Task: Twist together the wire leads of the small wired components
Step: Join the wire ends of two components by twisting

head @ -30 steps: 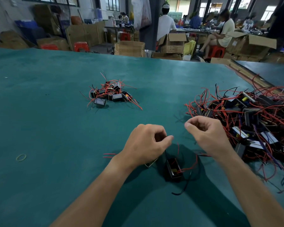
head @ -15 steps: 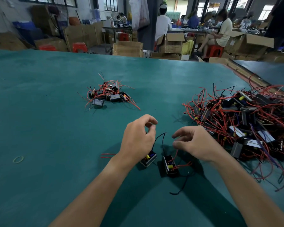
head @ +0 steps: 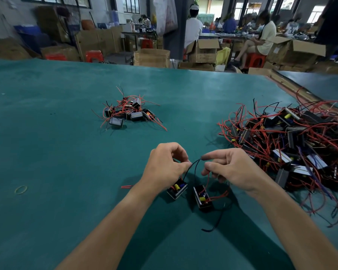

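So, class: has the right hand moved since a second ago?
Yes: the right hand has shifted left, away from the large pile, toward the component below it.

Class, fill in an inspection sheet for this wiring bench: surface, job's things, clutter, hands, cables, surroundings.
Surface: green table mat, smooth, covering the bench.
Job's things: left component and right component lie side by side below the hands; small pile farther back, large pile at right.
Clutter: rubber band at far left.
Hands: left hand pinches the black lead; right hand seems to pinch its raised end.
Cables: red lead loops from the right component; loose black wire trails toward the person.
Surroundings: cardboard boxes, red stools, seated people.
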